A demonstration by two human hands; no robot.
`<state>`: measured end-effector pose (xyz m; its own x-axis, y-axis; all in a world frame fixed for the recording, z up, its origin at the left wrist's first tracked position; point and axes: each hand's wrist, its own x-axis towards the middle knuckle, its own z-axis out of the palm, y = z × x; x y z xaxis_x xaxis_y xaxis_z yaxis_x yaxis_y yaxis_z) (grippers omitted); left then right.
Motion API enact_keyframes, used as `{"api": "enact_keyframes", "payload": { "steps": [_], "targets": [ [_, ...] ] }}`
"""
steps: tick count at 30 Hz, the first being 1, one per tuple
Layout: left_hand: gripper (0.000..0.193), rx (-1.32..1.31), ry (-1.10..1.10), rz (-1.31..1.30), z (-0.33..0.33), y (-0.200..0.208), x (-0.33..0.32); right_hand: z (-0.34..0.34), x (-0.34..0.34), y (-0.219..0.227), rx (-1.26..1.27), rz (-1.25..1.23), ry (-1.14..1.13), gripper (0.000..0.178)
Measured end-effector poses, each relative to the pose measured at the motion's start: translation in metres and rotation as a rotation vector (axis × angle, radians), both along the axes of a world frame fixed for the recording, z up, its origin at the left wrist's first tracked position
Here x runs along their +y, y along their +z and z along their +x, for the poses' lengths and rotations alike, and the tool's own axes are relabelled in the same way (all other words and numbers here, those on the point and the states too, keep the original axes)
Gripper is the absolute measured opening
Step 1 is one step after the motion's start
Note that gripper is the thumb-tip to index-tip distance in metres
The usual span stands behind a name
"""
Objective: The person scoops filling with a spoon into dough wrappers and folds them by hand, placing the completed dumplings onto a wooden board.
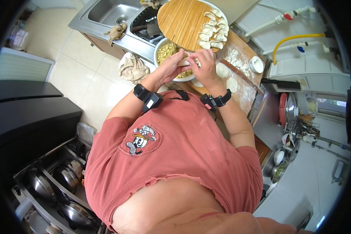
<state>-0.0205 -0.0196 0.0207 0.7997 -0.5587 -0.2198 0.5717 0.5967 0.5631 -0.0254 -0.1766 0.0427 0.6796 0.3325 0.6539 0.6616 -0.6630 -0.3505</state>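
Observation:
My left hand [169,68] and my right hand [206,71] meet over a white bowl [156,61] of chopped yellow-green filling [167,50]. Between them they pinch a pale dumpling [185,62], partly covered by the fingers. Just beyond is a round bamboo tray [179,24], with rows of folded dumplings [210,29] along its right side. To the right of my right hand, flat round wrappers [222,70] lie on a floured wooden board [235,40]. A rolling pin [241,75] lies across that board, near small dough pieces [234,59].
A small white bowl [256,64] stands at the board's right edge. At the far left are a steel sink [113,13] and a crumpled cloth [117,32]. Another beige cloth [133,68] sits left of the filling bowl. Pots [68,175] fill an open drawer at lower left.

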Motion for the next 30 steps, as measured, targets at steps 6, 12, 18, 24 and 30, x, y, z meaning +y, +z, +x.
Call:
{"api": "enact_keyframes", "payload": {
  "steps": [6,12,18,24,30],
  "targets": [
    [0.041,-0.403,-0.109,0.199,-0.001,-0.013,0.009,-0.001,0.002,0.006,0.027,0.009,-0.034,0.015],
    [0.056,-0.438,-0.134,0.249,-0.003,-0.004,0.013,0.002,-0.008,0.019,0.314,0.046,0.198,0.022],
    [0.067,-0.48,-0.171,0.308,0.002,-0.007,0.009,0.003,-0.009,0.014,0.345,0.071,0.215,0.014],
    [0.056,-0.565,-0.169,0.388,0.003,-0.009,0.009,0.006,-0.007,0.01,0.279,0.137,0.192,0.007],
    [0.038,-0.451,-0.018,0.297,0.0,-0.008,0.006,0.005,-0.005,0.015,0.241,0.204,0.129,0.004]
  ]
}}
